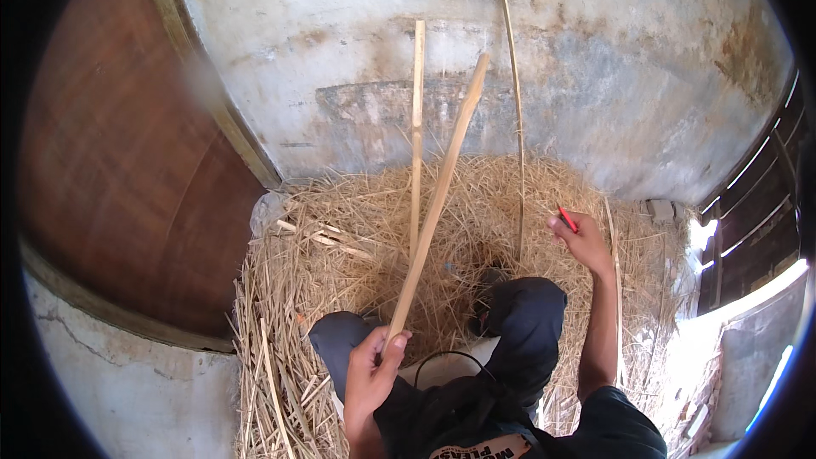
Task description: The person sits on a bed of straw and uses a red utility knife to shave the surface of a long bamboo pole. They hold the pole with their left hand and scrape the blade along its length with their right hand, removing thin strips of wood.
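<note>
My left hand is closed round the lower end of a long, flat strip of pale wood or bamboo. The strip slants up and to the right, its far end in front of the wall. Off to the right, my right hand grips a small red-handled tool, held apart from the strip. Only its red part shows clearly; any blade is too small to make out. A second pale strip stands against the wall just left of the held one. Further right, a thinner stick leans there too.
Loose straw-like shavings cover the floor round my legs. Cut sticks are heaped at the left. A stained pale wall stands ahead, a brown door at the left. Slatted dark boards let in light at the right.
</note>
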Demonstrator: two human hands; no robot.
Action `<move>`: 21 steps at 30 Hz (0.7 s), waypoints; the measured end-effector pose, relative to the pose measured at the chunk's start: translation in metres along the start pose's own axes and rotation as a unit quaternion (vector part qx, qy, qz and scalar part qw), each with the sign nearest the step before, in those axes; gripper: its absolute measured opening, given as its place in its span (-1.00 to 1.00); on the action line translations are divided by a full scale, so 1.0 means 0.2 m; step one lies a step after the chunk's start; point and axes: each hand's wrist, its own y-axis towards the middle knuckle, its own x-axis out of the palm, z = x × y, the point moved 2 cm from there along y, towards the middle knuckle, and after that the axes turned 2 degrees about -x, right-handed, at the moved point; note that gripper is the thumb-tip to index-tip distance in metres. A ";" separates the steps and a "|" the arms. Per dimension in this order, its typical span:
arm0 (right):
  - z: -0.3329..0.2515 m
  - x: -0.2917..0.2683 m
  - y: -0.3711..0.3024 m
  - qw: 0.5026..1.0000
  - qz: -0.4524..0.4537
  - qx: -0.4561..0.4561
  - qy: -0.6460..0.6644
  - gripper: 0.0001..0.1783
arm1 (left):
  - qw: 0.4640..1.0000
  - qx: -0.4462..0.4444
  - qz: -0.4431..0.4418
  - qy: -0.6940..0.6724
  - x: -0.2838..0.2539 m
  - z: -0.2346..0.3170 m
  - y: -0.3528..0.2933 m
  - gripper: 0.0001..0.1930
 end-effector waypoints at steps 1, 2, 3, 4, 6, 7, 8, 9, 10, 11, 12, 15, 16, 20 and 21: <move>-0.11 0.05 -0.03 0.993 -0.005 -0.050 0.107 -0.56 | 1.000 0.002 -0.009 0.002 0.03 0.04 0.02 -0.75; -0.30 0.09 -0.10 0.980 -0.043 -0.055 0.184 -0.57 | 1.000 0.004 -0.012 0.006 0.06 0.07 0.03 -0.75; -0.47 0.12 -0.16 0.961 -0.078 -0.061 0.259 -0.55 | 0.999 0.024 -0.029 0.009 0.08 0.10 0.05 -0.74; -0.52 0.19 -0.18 0.945 -0.100 -0.132 0.282 -0.54 | 0.998 0.044 -0.050 0.013 0.12 0.13 0.07 -0.72; -0.63 0.29 -0.21 0.915 -0.140 -0.185 0.331 -0.54 | 0.994 0.076 -0.068 0.037 0.17 0.19 0.08 -0.70; -0.71 0.31 -0.24 0.905 -0.156 -0.168 0.358 -0.56 | 0.992 0.090 -0.069 0.057 0.20 0.22 0.08 -0.70; -0.77 0.33 -0.26 0.894 -0.173 -0.153 0.384 -0.58 | 0.989 0.104 -0.069 0.076 0.22 0.25 0.07 -0.69; -0.79 0.34 -0.26 0.888 -0.168 -0.137 0.406 -0.60 | 0.986 0.120 -0.058 0.105 0.23 0.29 0.06 -0.69; -0.80 0.36 -0.26 0.881 -0.164 -0.121 0.427 -0.62 | 0.981 0.136 -0.047 0.134 0.24 0.32 0.05 -0.68; -0.80 0.37 -0.27 0.874 -0.160 -0.102 0.447 -0.63 | 0.975 0.149 -0.036 0.161 0.24 0.34 0.04 -0.65; -0.80 0.37 -0.27 0.874 -0.149 -0.099 0.452 -0.64 | 0.977 0.150 -0.033 0.148 0.23 0.34 0.04 -0.63; -0.78 0.37 -0.26 0.881 -0.111 -0.086 0.452 -0.60 | 0.972 0.187 -0.027 0.140 0.16 0.30 0.03 -0.52; -0.77 0.36 -0.25 0.887 -0.094 -0.080 0.445 -0.56 | 0.962 0.221 -0.028 0.158 0.13 0.24 0.04 -0.48; -0.71 0.32 -0.20 0.879 -0.071 -0.065 0.466 -0.55 | 0.967 0.115 -0.112 0.196 0.04 0.09 0.02 -0.52; -0.71 0.32 -0.19 0.881 -0.072 -0.061 0.464 -0.53 | 0.972 0.099 -0.129 0.170 0.02 0.05 0.01 -0.56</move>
